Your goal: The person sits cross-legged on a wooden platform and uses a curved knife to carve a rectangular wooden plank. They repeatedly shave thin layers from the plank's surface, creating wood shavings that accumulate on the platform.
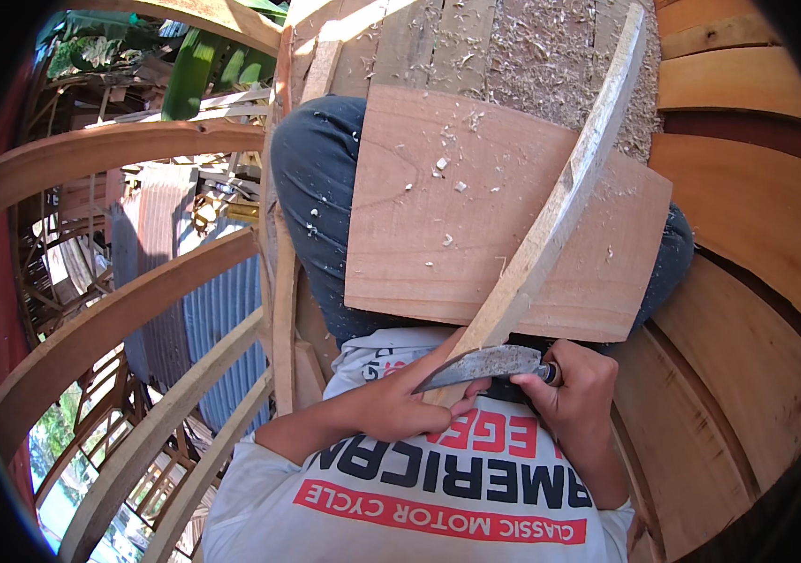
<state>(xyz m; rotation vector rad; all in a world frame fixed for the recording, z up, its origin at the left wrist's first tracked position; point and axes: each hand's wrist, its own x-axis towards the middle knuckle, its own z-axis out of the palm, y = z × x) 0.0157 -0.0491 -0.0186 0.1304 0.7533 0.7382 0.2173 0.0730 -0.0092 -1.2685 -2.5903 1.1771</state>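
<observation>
A long, slightly curved wooden strip [555, 225] slants from my waist up to the far right, over a flat wooden board [419, 253] lying across my lap. My left hand [424, 394] is closed round the strip's near end, close to my shirt. In my right hand [577, 380] is a knife, gripped by its dark handle [551, 373]. The knife's broad, spotted blade [485, 364] lies across the strip, its tip beside my left hand. Small pale wood chips [442, 163] are scattered on the board.
Wood shavings [532, 56] cover the planks beyond my knees. Curved planking [729, 366] rises on the right. Bent wooden ribs [128, 333] stand on the left, with corrugated sheets [222, 310] and loose timber outside them.
</observation>
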